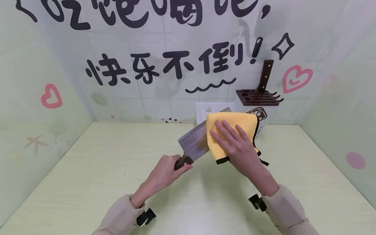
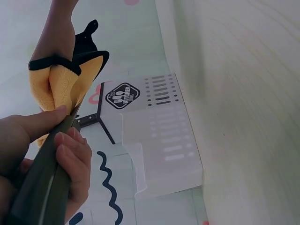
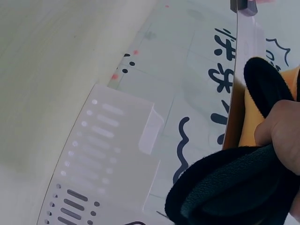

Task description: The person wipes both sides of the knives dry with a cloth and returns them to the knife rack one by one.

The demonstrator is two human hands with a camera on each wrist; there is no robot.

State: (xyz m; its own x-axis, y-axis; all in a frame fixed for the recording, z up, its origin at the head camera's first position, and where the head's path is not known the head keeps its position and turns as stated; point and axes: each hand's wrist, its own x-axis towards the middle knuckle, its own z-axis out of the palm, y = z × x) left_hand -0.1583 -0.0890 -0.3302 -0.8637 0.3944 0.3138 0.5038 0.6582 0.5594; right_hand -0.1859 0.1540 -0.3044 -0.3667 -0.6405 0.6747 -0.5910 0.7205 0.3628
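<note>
My left hand (image 1: pixel 165 169) grips the dark handle (image 1: pixel 183 162) of a cleaver (image 1: pixel 194 140), its broad metal blade slanting up to the right above the table. My right hand (image 1: pixel 239 148) holds a yellow cloth (image 1: pixel 217 151) with black edging against the blade's far half. Its fingers lie spread over the cloth, and the thumb (image 3: pixel 276 129) presses into a fold in the right wrist view. In the left wrist view the cloth (image 2: pixel 61 89) bunches beside the blade's end. Cloth hides much of the blade.
Against the back wall stands a white slotted knife rack (image 2: pixel 159 136) with a dark brown top (image 1: pixel 258 99). Another dark-handled utensil (image 1: pixel 266 73) stands upright in it. A pale wood-grain table (image 1: pixel 102 156) lies below, with printed walls on three sides.
</note>
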